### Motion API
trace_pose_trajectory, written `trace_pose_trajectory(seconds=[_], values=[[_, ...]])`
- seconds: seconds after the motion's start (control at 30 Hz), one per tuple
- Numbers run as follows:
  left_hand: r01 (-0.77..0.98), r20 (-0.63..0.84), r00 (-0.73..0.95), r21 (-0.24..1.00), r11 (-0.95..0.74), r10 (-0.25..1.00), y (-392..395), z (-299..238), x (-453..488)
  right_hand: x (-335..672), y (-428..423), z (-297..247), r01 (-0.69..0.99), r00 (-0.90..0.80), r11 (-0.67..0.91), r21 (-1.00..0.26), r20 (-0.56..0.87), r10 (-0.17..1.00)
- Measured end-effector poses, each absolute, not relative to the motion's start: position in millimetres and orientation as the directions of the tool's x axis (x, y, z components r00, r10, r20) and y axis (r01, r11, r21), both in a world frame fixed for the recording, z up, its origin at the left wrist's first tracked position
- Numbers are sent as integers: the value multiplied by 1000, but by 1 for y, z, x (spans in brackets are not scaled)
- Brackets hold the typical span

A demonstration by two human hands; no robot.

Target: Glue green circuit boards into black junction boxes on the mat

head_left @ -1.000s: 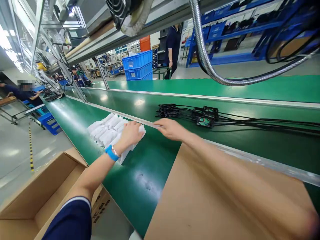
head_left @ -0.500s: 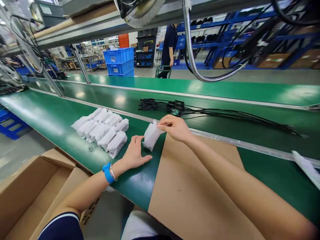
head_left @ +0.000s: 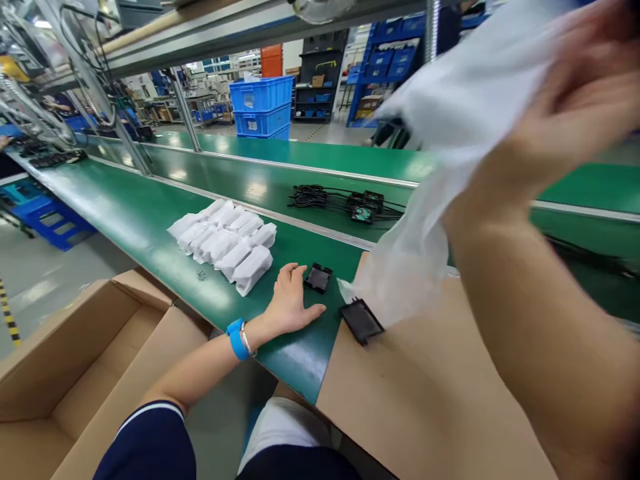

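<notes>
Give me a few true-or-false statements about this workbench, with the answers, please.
1. The right hand holds a white bag up in the air. True.
2. The left hand grips the small black part. False: it lies flat on the green belt, with the part beside its fingers.
3. The white packets lie inside the cardboard box. False: they lie on the belt.
4. A blue band circles the left wrist. True.

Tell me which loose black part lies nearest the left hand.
The black part on the green bench, just beyond the left hand; the other black part lies at the cardboard sheet's edge.
</notes>
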State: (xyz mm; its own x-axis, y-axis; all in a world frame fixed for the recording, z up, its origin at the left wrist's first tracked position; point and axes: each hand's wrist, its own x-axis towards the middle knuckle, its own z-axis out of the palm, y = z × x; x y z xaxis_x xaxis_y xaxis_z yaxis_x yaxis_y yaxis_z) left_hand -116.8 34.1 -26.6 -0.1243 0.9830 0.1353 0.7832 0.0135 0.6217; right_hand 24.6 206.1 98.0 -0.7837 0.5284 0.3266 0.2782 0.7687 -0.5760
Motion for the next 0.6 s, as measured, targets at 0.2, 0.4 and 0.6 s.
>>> trace_pose_trajectory(seconds=[0.2, 0.4, 0.6], values=[[846, 508, -483, 479, 233, 713, -7, -36, -176, -66, 151, 43, 331, -938, 892, -307, -8, 345], [822, 479, -410, 562, 88, 776, -36, -50, -183, -48, 169, 31, 314, -949, 912, -263, -120, 292], [679, 283, -379, 732, 57, 881, -21, -56, -190, -45, 173, 28, 362, -931, 888, -283, -67, 359]])
